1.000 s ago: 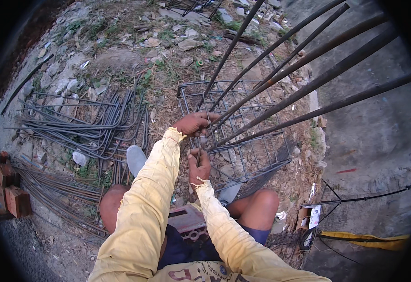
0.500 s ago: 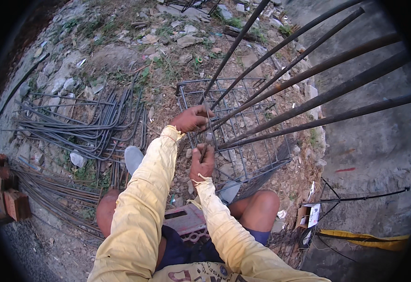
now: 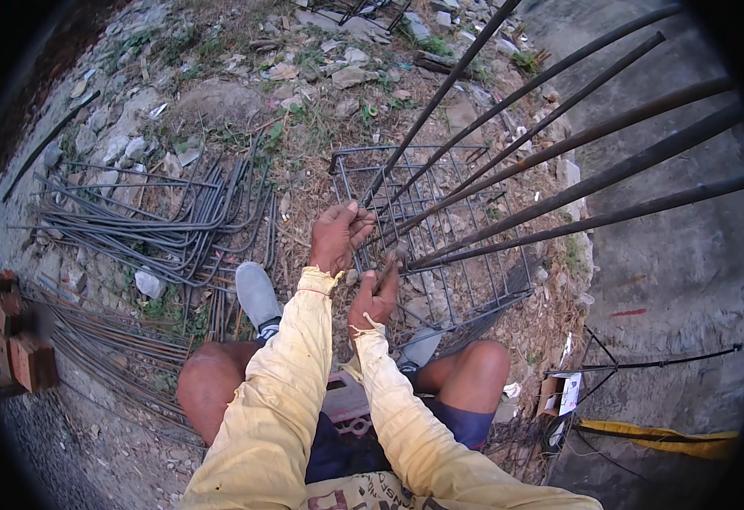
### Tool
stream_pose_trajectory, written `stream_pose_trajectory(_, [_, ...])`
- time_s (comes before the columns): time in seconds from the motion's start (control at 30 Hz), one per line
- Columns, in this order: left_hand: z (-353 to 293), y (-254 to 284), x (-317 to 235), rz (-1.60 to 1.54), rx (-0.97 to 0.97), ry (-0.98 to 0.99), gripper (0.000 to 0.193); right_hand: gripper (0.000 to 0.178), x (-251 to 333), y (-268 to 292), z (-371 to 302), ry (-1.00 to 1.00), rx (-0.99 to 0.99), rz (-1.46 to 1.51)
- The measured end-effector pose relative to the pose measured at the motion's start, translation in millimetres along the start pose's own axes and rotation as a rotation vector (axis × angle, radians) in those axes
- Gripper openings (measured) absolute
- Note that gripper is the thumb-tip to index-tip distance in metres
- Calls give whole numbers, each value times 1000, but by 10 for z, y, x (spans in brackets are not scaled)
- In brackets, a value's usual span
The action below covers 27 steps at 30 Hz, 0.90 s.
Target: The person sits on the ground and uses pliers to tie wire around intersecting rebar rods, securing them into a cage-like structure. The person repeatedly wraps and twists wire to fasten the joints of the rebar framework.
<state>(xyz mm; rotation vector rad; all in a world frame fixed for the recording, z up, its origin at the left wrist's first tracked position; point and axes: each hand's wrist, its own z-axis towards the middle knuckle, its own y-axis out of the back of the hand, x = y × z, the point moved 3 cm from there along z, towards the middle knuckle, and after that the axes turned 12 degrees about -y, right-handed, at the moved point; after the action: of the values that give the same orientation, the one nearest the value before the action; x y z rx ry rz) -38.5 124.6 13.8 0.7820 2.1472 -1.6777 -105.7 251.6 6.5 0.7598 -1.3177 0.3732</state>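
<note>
Head view: stony ground (image 3: 219, 106) (concrete (image 3: 669, 280) rightward); right hand (image 3: 373, 301) grips a tool (image 3: 386, 269), left hand (image 3: 334, 240) bent, grip unclear.

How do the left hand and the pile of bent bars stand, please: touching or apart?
Apart: the head view shows ground between the left hand and the pile of bent bars.

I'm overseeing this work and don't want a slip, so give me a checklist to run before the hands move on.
1. Tool gripped in the right hand: ok.
2. Left hand near the steel cage: ok.
3. Anything pinched in the left fingers: cannot tell, too small.
4. Gloves on: not ok, both hands are bare.
5. Bent rods apart from the hands: ok, piled to the left.
6. Long bars tied to the cage: cannot tell.
</note>
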Motion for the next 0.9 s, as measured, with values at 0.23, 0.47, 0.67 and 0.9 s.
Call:
stream_pose_trajectory(0.23, [-376,-40,-203,-22,104,-40,19,62,298,-78,15,70,54,-156])
stream_pose_trajectory(0.47, [-504,-221,-346,124,287,-17,19,60,377,-48,-16,55,116,-42])
stream_pose_trajectory(0.67, [-525,-621,-374,430,448,-78,26,55,215,-123,-49,-104,152,126])
stream_pose_trajectory(0.9, [-561,-438,-231,282,453,-113,38,51,327,-32,-85,-86,124,141])
